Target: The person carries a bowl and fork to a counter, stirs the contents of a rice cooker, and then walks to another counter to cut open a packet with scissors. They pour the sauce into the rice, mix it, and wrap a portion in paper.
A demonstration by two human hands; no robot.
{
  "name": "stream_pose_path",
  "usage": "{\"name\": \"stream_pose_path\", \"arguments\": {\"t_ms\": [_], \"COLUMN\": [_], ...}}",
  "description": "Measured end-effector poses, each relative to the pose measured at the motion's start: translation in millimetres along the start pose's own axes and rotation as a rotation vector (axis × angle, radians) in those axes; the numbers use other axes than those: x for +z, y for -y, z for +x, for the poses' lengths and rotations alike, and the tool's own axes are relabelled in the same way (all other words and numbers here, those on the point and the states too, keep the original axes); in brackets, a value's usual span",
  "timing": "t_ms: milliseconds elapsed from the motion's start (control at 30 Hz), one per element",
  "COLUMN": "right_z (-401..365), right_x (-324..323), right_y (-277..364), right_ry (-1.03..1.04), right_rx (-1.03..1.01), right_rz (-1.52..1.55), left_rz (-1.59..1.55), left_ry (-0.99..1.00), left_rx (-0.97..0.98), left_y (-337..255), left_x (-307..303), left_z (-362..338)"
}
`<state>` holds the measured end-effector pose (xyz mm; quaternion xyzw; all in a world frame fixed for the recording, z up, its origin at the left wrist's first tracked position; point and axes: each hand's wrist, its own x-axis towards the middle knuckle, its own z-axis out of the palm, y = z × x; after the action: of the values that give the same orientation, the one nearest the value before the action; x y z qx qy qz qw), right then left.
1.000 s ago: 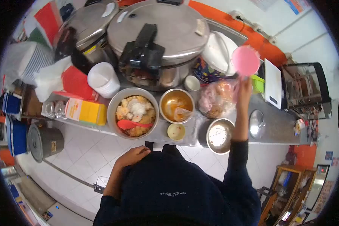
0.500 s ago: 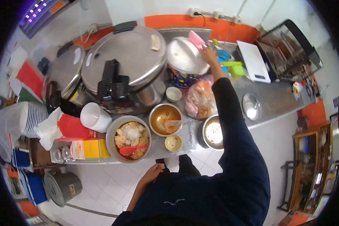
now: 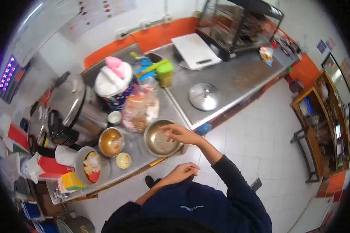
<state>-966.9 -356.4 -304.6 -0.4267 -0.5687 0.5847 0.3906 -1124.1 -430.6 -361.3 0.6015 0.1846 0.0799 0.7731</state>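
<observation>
My right hand [image 3: 179, 134] hovers over the rim of a wide metal bowl [image 3: 153, 143], fingers apart and holding nothing. Residue marks the inside of this bowl. Lower down, in front of my torso, my left hand [image 3: 181, 173] hangs with fingers loosely bent and nothing visible in it. Left of the metal bowl is a clear plastic bag [image 3: 143, 106] with pinkish and brown contents. A pink scoop [image 3: 114, 65] rests on the white lid [image 3: 106, 83] of a container with a dark patterned side.
A pot of rice [image 3: 81, 165] with a red spoon, an orange-stained bowl [image 3: 105, 141] and a small yellow bowl [image 3: 123, 160] line the counter's front. Large steel cookers [image 3: 66, 101] stand behind. Rightward are a round metal lid [image 3: 203, 96], a white cutting board [image 3: 194, 50] and a glass case [image 3: 225, 23].
My right hand has come away from the pink scoop, which stays on the lid, and moved down to the metal bowl. The view has swung right. My left hand is raised slightly.
</observation>
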Motion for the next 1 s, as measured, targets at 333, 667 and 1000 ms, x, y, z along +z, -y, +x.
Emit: {"name": "stream_pose_path", "arguments": {"t_ms": [333, 667, 1000], "right_z": [-204.9, -549.8, -859.5], "right_x": [-325.1, -601.8, -723.5], "right_y": [-153.9, -291.5, -354.8], "right_ry": [-1.202, -2.027, -2.788], "right_rx": [0.088, 0.56, 0.684], "right_rz": [0.554, 0.592, 0.071], "left_rz": [0.506, 0.358, 0.087], "left_ry": [0.424, 0.62, 1.435], "left_rx": [0.32, 0.276, 0.02], "left_y": [-64.5, -86.9, -119.4], "left_x": [201.9, 371.0, 526.6], "left_z": [220.3, 510.0, 766.8]}}
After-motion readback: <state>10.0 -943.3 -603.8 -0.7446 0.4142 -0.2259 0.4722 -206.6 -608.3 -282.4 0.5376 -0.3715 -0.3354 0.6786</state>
